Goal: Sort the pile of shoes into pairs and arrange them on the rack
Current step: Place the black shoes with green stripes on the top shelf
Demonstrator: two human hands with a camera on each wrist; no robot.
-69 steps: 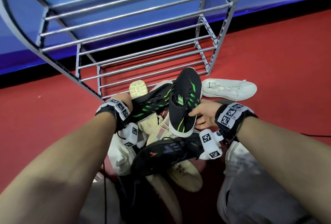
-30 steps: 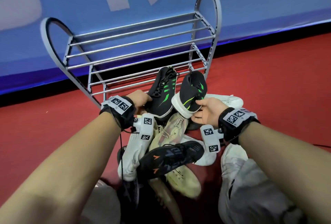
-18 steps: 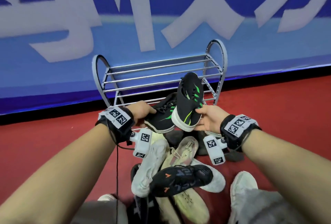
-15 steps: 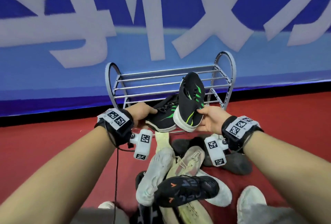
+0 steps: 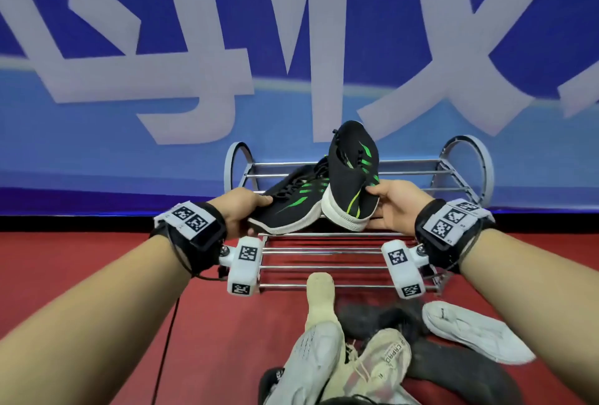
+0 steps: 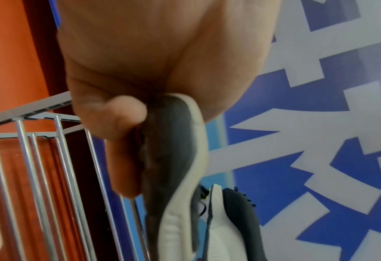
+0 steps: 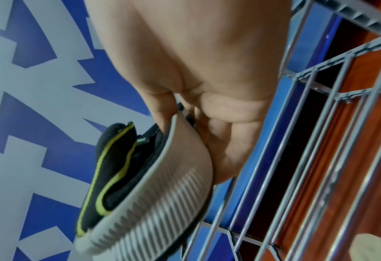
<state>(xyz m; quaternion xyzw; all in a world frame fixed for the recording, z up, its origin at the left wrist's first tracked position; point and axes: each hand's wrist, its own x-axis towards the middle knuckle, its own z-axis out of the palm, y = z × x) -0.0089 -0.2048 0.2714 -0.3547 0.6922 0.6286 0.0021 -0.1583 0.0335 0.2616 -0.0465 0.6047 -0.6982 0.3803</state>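
Note:
I hold two matching black sneakers with green stripes and white soles above the grey metal shoe rack (image 5: 460,174). My left hand (image 5: 241,210) grips the left black sneaker (image 5: 291,203) at its heel, and the shoe lies nearly level. My right hand (image 5: 389,207) grips the right black sneaker (image 5: 351,174) at its heel, toe tilted up towards the wall. In the left wrist view my fingers (image 6: 122,141) curl round the sole edge of the left black sneaker (image 6: 173,176). In the right wrist view the ribbed sole of the right black sneaker (image 7: 158,203) faces the camera.
A pile of shoes lies on the red floor in front of the rack: a cream sneaker (image 5: 319,301), a white knit sneaker (image 5: 308,362), a flat white sneaker (image 5: 470,330) and dark shoes (image 5: 453,369). A blue banner wall (image 5: 194,80) stands behind the rack. The rack's lower bars (image 5: 324,262) carry nothing.
Both hands have lifted the black sneakers out of the pile and carried them forward over the rack. The head view has tilted up, so the rack looks lower and the wall fills more.

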